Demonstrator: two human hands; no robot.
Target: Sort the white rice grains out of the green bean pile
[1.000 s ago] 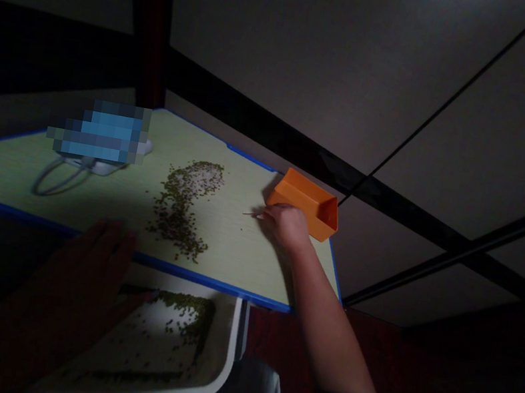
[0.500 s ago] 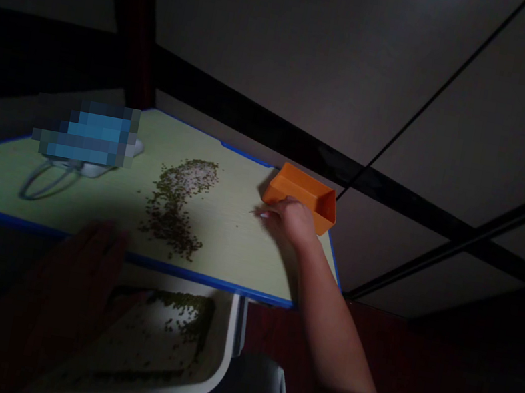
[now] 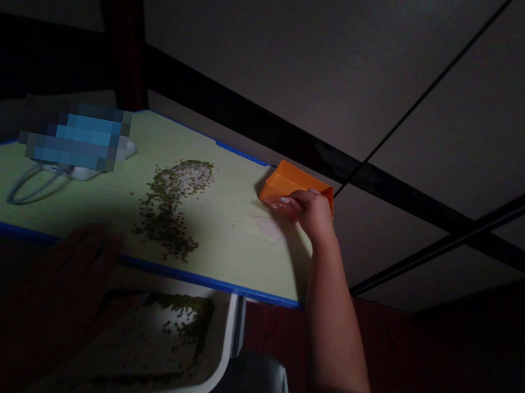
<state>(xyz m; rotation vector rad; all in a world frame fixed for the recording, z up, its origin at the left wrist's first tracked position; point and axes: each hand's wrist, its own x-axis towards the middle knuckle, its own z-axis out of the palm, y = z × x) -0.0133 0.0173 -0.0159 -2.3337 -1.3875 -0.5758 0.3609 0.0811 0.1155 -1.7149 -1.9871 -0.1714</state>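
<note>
My right hand [image 3: 312, 215] is at the near side of an orange box [image 3: 299, 179] on the pale table [image 3: 227, 251]. Its fingers are bent together over the near wall; a whitish blur shows at their tips, and I cannot make out what they hold. Just in front of the box lies a pale patch of small grains [image 3: 268, 228]. Left of it a pile of green beans or seeds [image 3: 169, 207] is spread, with whitish grains among its far part. My left hand [image 3: 83, 260], dark in shadow, rests with fingers stretched out at the table's front edge.
Below the front edge sits a white tub [image 3: 222, 352] with more green beans inside. A pixelated blue item [image 3: 84, 138] with a looped cable [image 3: 15, 187] stands at the table's left. Behind the table are cabinet panels [image 3: 294, 46].
My right hand has moved up and right, from the table onto the box's near wall. A thin stick-like thing at its fingertips no longer shows. The pale patch has come into view. My left hand stays.
</note>
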